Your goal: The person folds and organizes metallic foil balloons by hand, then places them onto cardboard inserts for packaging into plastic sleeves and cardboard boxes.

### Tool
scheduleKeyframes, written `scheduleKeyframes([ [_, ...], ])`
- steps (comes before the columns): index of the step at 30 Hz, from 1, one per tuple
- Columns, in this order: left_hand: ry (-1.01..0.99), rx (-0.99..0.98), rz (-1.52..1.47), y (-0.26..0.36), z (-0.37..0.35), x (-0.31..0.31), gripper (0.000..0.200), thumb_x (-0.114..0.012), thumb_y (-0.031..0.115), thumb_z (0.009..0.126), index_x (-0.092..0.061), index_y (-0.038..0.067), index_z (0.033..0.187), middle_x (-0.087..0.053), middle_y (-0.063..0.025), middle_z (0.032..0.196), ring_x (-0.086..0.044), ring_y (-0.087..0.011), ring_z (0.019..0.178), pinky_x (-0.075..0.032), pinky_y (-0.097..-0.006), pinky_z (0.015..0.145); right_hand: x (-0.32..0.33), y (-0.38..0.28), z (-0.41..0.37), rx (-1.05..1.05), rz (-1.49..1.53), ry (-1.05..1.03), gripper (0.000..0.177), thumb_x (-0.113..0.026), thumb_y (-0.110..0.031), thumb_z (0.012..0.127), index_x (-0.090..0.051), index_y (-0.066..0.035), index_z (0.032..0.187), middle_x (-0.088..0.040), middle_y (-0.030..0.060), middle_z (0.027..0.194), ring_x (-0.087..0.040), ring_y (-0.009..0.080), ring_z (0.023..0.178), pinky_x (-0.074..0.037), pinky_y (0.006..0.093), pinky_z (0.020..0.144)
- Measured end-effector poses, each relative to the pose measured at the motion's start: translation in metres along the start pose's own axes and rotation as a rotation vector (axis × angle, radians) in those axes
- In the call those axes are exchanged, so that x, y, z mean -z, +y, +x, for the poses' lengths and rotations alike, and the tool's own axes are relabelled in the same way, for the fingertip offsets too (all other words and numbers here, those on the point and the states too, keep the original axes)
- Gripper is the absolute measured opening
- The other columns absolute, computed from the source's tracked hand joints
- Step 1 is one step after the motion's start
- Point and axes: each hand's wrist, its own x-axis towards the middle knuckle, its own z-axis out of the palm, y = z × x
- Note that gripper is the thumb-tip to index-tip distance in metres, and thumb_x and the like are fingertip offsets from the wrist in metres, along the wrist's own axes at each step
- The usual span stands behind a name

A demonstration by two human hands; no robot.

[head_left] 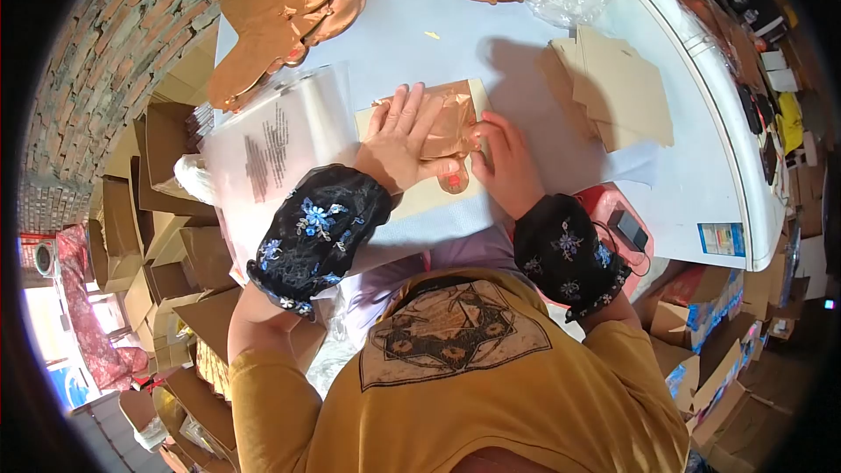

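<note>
Pressing copper foil (447,123) with left hand (399,144)

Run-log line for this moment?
left hand: flat on folded copper foil piece | right hand: fingertips at its edge | foil on beige cardboard card | white table

**Both hands on a folded copper foil**

The left hand (405,136) lies flat, fingers spread, on a folded piece of copper foil (451,118) that rests on a beige card (420,197) on the white table (491,35). The right hand (506,166) sits just beside it, its curled fingertips touching the foil's edge; whether they pinch it I cannot tell. Clear plastic bags (280,136) lie to the left, a stack of cards (618,92) to the right, and a heap of copper foil (298,9) beyond.
</note>
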Motion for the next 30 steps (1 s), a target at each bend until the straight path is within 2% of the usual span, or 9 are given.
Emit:
scheduleKeyframes([
  [9, -0.133, -0.026, 0.083, 0.008, 0.0, 0.014, 0.122, -0.05, 0.086, 0.07, -0.018, 0.008, 0.158, -0.012, -0.0282, 0.161, -0.007, -0.0463, 0.15, -0.012, -0.0583, 0.119, 0.0, 0.004, -0.002, -0.023, 0.003, -0.014, 0.04, -0.067, -0.008, 0.084, -0.047, 0.0, 0.118, -0.05, 0.0226, 0.131, -0.05, 0.0381, 0.119, -0.041, 0.046, 0.1],
  [12, -0.212, 0.031, 0.103, 0.02, -0.002, 0.019, 0.125, -0.051, 0.087, 0.068, -0.017, 0.007, 0.158, -0.011, -0.03, 0.161, -0.006, -0.0482, 0.149, -0.011, -0.0604, 0.118, -0.003, 0.006, -0.003, -0.022, 0.006, -0.02, 0.039, -0.066, -0.008, 0.085, -0.047, 0.001, 0.118, -0.049, 0.0243, 0.133, -0.049, 0.0392, 0.119, -0.04, 0.0463, 0.1],
  [15, -0.153, 0.009, 0.087, 0.016, -0.004, 0.012, 0.126, -0.051, 0.088, 0.067, -0.017, 0.007, 0.158, -0.011, -0.0308, 0.16, -0.005, -0.049, 0.149, -0.009, -0.0616, 0.118, -0.001, 0.008, -0.003, 0.016, -0.028, -0.07, 0.043, -0.066, -0.009, 0.086, -0.047, 0.002, 0.123, -0.047, 0.0243, 0.135, -0.049, 0.0407, 0.117, -0.04, 0.0465, 0.101],
  [21, -0.159, 0.029, 0.072, 0.017, -0.004, 0.013, 0.126, -0.05, 0.089, 0.066, -0.017, 0.009, 0.158, -0.01, -0.03, 0.161, -0.005, -0.0481, 0.15, -0.007, -0.0608, 0.119, 0.009, 0.0, -0.006, 0.066, -0.118, -0.145, 0.053, -0.068, -0.015, 0.087, -0.046, 0.006, 0.13, -0.046, 0.0222, 0.136, -0.049, 0.0399, 0.113, -0.043, 0.0451, 0.1],
  [24, -0.178, 0.047, 0.07, 0.017, -0.003, 0.014, 0.125, -0.049, 0.09, 0.067, -0.014, 0.013, 0.159, -0.007, -0.0284, 0.162, -0.004, -0.0471, 0.15, -0.008, -0.0619, 0.118, 0.01, 0.0, -0.008, 0.08, -0.129, -0.141, 0.054, -0.068, -0.017, 0.087, -0.046, 0.007, 0.13, -0.046, 0.0216, 0.136, -0.05, 0.0385, 0.113, -0.044, 0.0438, 0.099],
  [27, -0.179, 0.048, 0.095, 0.017, -0.002, 0.014, 0.125, -0.049, 0.091, 0.067, -0.015, 0.013, 0.159, -0.008, -0.0283, 0.162, -0.004, -0.0463, 0.15, -0.008, -0.0615, 0.118, 0.012, -0.003, -0.01, 0.05, -0.16, -0.169, 0.055, -0.067, -0.018, 0.088, -0.045, 0.007, 0.131, -0.046, 0.0211, 0.137, -0.049, 0.038, 0.114, -0.043, 0.043, 0.101],
  [30, -0.153, 0.031, 0.085, 0.019, -0.004, 0.015, 0.126, -0.05, 0.089, 0.066, -0.019, 0.008, 0.158, -0.011, -0.0307, 0.16, -0.004, -0.047, 0.15, -0.007, -0.06, 0.119, 0.011, -0.005, -0.01, 0.044, -0.184, -0.173, 0.056, -0.068, -0.017, 0.087, -0.045, 0.007, 0.132, -0.046, 0.021, 0.137, -0.049, 0.0375, 0.114, -0.043, 0.0426, 0.101],
])
